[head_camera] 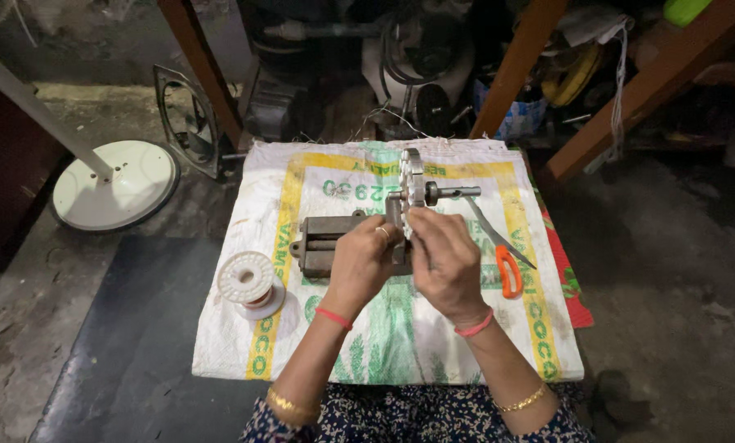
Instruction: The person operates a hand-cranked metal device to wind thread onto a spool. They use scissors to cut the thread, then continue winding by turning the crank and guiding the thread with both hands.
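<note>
A grey metal winding machine point(328, 239) with a slotted round core point(412, 176) and a shaft point(453, 193) stands on a white woven sack point(400, 336). My left hand point(361, 261) rests on the machine's body, fingers pinched near the core's lower edge. Beside it, my right hand point(441, 256) also has its fingertips pinched at the core. Whether a thin wire runs between the fingers cannot be made out. A white spool point(248, 279) sits to the left of the machine. Orange-handled scissors point(503, 250) lie to the right.
The sack lies on a low dark surface point(137, 344) over a concrete floor. A white fan base with its pole point(113, 180) is at the left, a metal frame point(188, 119) behind it. Wooden legs point(515, 66) and motor parts point(416, 57) crowd the back.
</note>
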